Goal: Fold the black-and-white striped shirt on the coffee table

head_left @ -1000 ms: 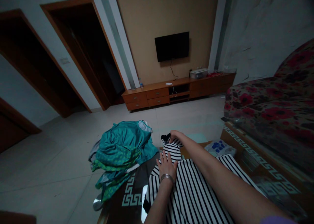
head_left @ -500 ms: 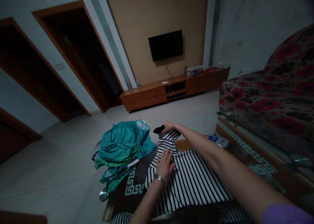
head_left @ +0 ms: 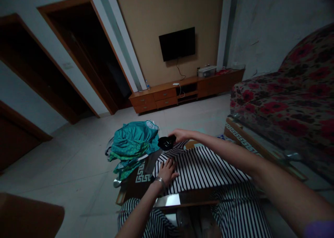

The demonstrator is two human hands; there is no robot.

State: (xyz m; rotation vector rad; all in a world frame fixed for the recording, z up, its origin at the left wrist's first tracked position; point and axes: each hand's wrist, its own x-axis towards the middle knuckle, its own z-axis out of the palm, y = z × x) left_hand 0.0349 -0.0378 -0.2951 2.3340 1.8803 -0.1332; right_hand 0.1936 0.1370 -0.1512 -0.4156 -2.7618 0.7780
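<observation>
A black-and-white striped shirt (head_left: 208,168) lies spread over the glass-topped low table in front of me. My left hand (head_left: 167,172), with a metal bracelet at its wrist, rests flat on the shirt's left part, fingers spread. At the far edge, my right hand (head_left: 180,135) has its fingers closed on a black-trimmed end (head_left: 166,142) of the shirt and holds it a little raised. Between the two hands the striped cloth is folded over. The right fingertips are partly hidden by the black cloth.
A heap of teal and green clothes (head_left: 133,140) sits on the table's left corner. To the right are a floral sofa (head_left: 281,102) and a wooden patterned table edge (head_left: 242,137). A TV cabinet (head_left: 167,95) stands along the far wall. My striped-trousered legs (head_left: 240,206) are below.
My right hand has drawn the black-trimmed end slightly towards me, folding the striped cloth over. My left hand stays flat on the shirt. The view has shifted, showing more of my legs.
</observation>
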